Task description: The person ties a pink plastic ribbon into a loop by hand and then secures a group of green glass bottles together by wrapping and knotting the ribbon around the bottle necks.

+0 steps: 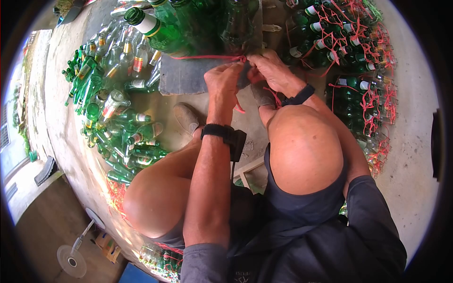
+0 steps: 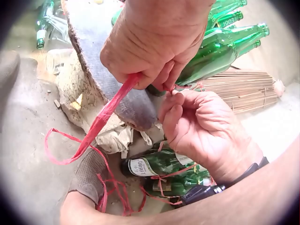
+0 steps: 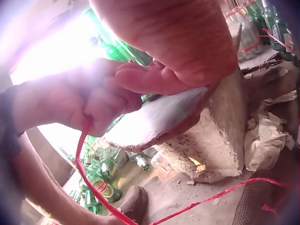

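Note:
A group of green glass bottles (image 1: 177,37) stands on a dark slab (image 1: 184,78), with red plastic string (image 1: 203,57) drawn along their near side. My left hand (image 1: 222,78) grips the string; in the left wrist view a flattened red tail (image 2: 105,115) hangs out from under its curled fingers. Close beside it, my right hand (image 1: 278,73) pinches the string between thumb and finger at a small knot (image 1: 243,59). The two hands nearly meet in the left wrist view, where the right hand (image 2: 206,119) lies palm up. In the right wrist view the right hand hides the knot.
Loose green and clear bottles (image 1: 113,118) lie heaped on the floor at left. At right stand bottle bundles (image 1: 363,85) tied with red string. The slab rests on a rough pale block (image 3: 220,131). Shoes (image 1: 186,118) and bent knees (image 1: 306,148) flank the work.

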{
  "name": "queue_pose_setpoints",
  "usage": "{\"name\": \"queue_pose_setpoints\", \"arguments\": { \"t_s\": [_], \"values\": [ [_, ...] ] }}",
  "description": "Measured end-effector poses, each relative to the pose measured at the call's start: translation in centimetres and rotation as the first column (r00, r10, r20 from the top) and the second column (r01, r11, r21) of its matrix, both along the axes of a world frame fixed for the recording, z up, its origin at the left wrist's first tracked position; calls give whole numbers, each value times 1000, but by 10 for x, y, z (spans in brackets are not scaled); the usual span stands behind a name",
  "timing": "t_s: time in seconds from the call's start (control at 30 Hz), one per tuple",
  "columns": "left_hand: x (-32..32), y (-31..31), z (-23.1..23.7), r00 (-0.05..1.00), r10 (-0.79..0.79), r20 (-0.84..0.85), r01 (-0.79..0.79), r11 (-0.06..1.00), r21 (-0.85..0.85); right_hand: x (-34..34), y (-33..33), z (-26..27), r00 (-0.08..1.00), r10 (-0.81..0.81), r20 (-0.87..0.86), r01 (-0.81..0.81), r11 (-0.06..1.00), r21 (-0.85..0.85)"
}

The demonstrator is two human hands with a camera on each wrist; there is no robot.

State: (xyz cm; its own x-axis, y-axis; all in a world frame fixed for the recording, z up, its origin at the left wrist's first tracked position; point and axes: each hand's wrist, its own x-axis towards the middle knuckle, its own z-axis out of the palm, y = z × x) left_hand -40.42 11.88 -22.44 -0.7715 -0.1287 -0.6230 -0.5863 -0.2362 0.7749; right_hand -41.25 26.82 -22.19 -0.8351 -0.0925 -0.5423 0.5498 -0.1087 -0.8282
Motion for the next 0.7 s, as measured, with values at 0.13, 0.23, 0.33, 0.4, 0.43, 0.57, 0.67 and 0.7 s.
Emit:
{"name": "queue_pose_setpoints", "arguments": {
  "t_s": [0.13, 0.23, 0.33, 0.4, 0.43, 0.57, 0.67, 0.7],
  "values": [
    [1, -8, 7, 999, -35, 7, 35, 996, -79, -3, -4, 1, 992, -129, 0, 129, 991, -18],
    [-2, -12, 17, 999, -19, 42, 19, 1000, 9, -6, -6, -4, 985, -171, 4, 171, 985, -29],
    [-3, -11, 20, 999, -18, 51, 21, 999, -48, -7, -7, -3, 981, -195, -14, 194, 980, -33],
    [-2, -10, 18, 999, -22, 38, 25, 997, -68, -7, -7, -4, 979, -201, -17, 201, 979, -32],
    [-2, -10, 17, 999, -23, 38, 25, 997, -68, -7, -7, -4, 978, -208, -20, 207, 978, -31],
    [1, -11, 12, 999, -43, -18, 41, 995, -95, -6, -2, -5, 984, -177, 32, 178, 984, -28],
    [1, -13, 14, 997, -73, -21, 70, 992, -102, -2, 5, -6, 990, -141, 10, 141, 986, -93],
    [1, -13, 12, 996, -85, -18, 83, 992, -96, -1, 7, -4, 990, -139, 31, 142, 979, -146]
  ]
}}
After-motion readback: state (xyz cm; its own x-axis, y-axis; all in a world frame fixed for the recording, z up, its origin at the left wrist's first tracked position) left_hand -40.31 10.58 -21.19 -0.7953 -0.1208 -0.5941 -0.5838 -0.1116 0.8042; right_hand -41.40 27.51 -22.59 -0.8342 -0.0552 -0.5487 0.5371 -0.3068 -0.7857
